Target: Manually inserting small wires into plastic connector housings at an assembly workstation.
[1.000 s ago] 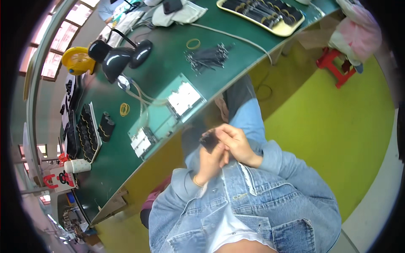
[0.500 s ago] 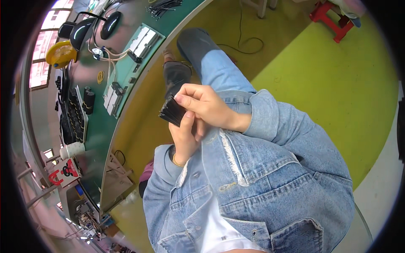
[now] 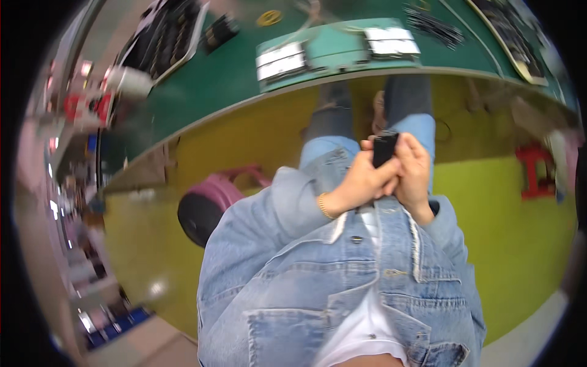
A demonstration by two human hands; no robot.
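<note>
A small black rectangular block [image 3: 384,148] is held upright between both hands, above my lap and below the green bench's edge. My left hand [image 3: 358,183] wraps it from the left with the thumb against its side; a thin gold bracelet circles that wrist. My right hand [image 3: 414,173] cups it from the right, fingers curled behind it. Both arms are in light blue denim sleeves. My knees in blue jeans [image 3: 342,125] show beyond the hands.
A green workbench [image 3: 232,73] curves across the top with two white-topped fixtures [image 3: 281,60], a black parts tray [image 3: 165,37], loose black pins [image 3: 434,27] and a yellow ring [image 3: 269,17]. A pink-and-black stool [image 3: 211,205] stands left; a red stool [image 3: 533,171] right on yellow floor.
The view has swung so the bench now lies across the top. Both hands keep hold of the black block, which now stands more upright in front of my chest.
</note>
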